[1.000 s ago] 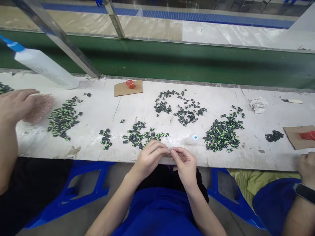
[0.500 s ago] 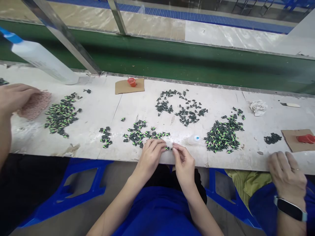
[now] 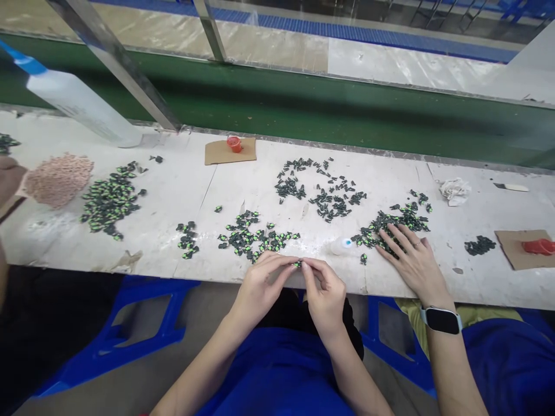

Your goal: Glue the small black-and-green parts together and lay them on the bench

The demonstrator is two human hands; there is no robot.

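Over the front edge of the white table (image 3: 173,188), my left hand (image 3: 265,283) and my right hand (image 3: 323,289) meet fingertip to fingertip. Pinched between them is a small black-and-green piece (image 3: 297,264), too small to make out its kind. Both hands are closed on it. Just beyond my left hand lies a loose pile of similar black-and-green pieces (image 3: 247,236). Farther back, plain dark small pieces (image 3: 332,202) are spread in a rough ring. A small white bottle with a blue tip (image 3: 341,246) lies to the right of my right hand.
At right, a co-worker's hand (image 3: 407,257) with a watch presses flat on another pile. Another person's hand (image 3: 9,179) is at far left beside a pinkish cloth (image 3: 58,180). A large bottle (image 3: 82,107), a red cup (image 3: 234,144) on cardboard and crumpled tissue (image 3: 455,190) stand around.
My hands have come closer together, both fingertips now on the small piece. The co-worker's hand at right has moved left onto the pile. The left person's hand has slid off the cloth.
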